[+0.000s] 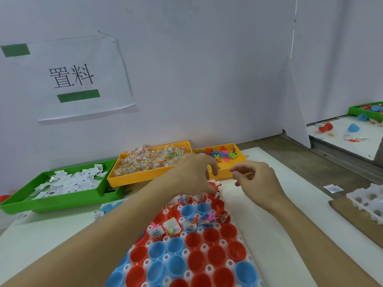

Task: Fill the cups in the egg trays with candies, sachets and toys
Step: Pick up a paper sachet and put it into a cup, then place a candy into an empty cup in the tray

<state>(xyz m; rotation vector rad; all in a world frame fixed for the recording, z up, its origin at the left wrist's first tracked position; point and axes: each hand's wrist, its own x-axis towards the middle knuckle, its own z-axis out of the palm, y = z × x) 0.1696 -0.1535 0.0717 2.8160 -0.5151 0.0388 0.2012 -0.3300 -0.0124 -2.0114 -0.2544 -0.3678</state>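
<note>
A white egg tray holds several red and blue cups; the far cups hold sachets, candies and small toys, the near ones are bare. My left hand hovers over the tray's far edge with fingers curled downward; whether it holds anything is hidden. My right hand sits beside it and pinches a thin orange toy. Behind stand a green tray of white sachets, an orange tray of candy packets and an orange tray of coloured toys.
A wall with a paper sign rises right behind the supply trays. A second white egg tray lies on cardboard at the right edge. A loose sachet lies on the table. Another station with a green tray sits far right.
</note>
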